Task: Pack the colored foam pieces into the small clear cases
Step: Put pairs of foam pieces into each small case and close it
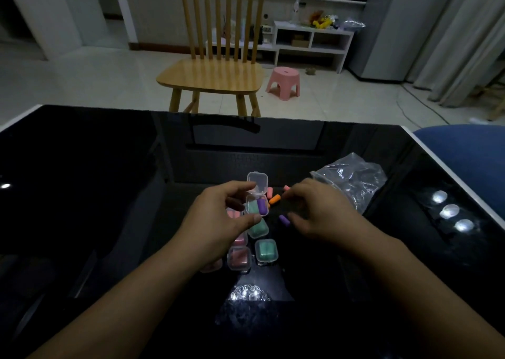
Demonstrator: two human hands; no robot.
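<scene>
Left hand (218,222): grasps an open clear case (257,204) above the black glass table (109,167), thumb at the near edge, index finger at the hinge. The case is small, square and transparent with rounded corners; its lid (257,181) stands tipped back toward the far side. Inside lie a green foam piece (252,208) and a purple foam piece (262,205), side by side, filling most of the tray.

Right hand (319,211): fingers curled, hovering just right of the case; whether it holds anything cannot be told. A loose purple piece (284,219) lies at its thumb tip, and an orange piece (274,199) just beside its fingertips. Pink pieces (270,192) lie further back on the table.

Closed cases sit below the left hand: two with green contents (266,250), one with pink contents (239,259), others partly hidden by the hand.

A crumpled clear plastic bag (352,179) rests on the table to the right. A wooden chair (216,74) and a pink stool (284,81) stand beyond.
</scene>
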